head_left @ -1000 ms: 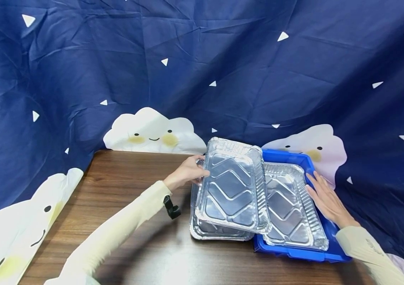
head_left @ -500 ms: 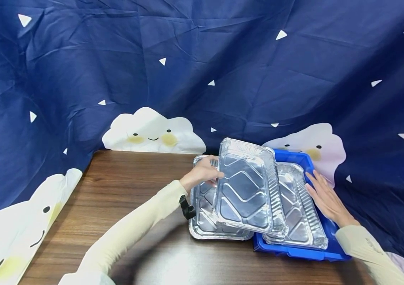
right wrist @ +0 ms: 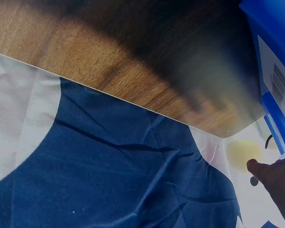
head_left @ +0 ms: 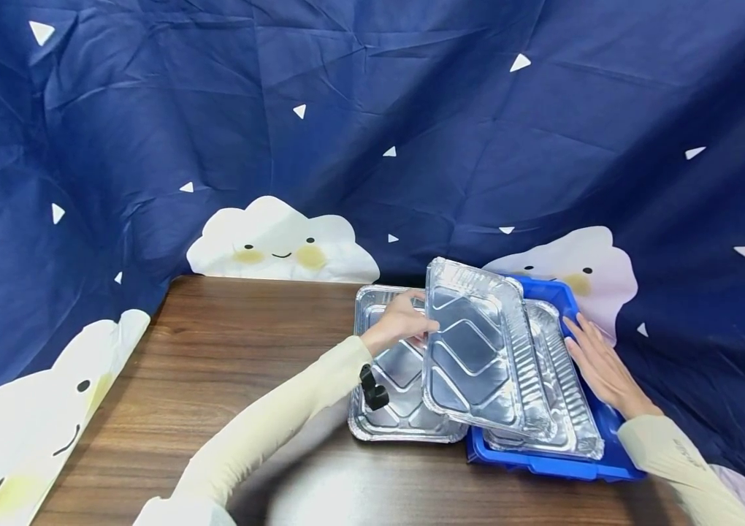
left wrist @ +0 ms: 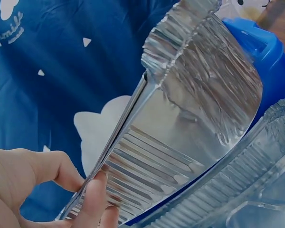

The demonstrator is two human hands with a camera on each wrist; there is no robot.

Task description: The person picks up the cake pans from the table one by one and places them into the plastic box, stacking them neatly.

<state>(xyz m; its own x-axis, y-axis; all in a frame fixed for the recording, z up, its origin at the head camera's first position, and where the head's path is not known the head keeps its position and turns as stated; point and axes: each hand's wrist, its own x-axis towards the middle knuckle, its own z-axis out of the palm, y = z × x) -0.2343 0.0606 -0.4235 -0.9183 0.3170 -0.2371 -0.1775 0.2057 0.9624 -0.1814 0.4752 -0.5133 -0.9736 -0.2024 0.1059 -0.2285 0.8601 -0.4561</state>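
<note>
My left hand (head_left: 404,321) pinches the left rim of a foil baking tray (head_left: 467,351), which hangs tilted with its right side lower. In the left wrist view, the thumb and fingers (left wrist: 94,202) clasp the ribbed wall of this tray (left wrist: 180,114) at its rim. Beneath it, partly covered, another foil tray (head_left: 568,394) lies in a blue plastic bin (head_left: 559,467). A further foil tray (head_left: 405,369) sits on the table, left of the bin. My right hand (head_left: 609,376), fingers extended, rests along the bin's right side; the right wrist view catches only one of its digits.
The brown wooden table (head_left: 234,351) stretches left of the trays. A dark blue curtain (head_left: 346,95) with white clouds and triangles hangs behind and at the sides. A barcode label (right wrist: 278,78) is on the bin's outer wall.
My left hand has carried the held tray rightward, from over the table tray to over the bin. More of the table tray now shows. My right hand stays in place.
</note>
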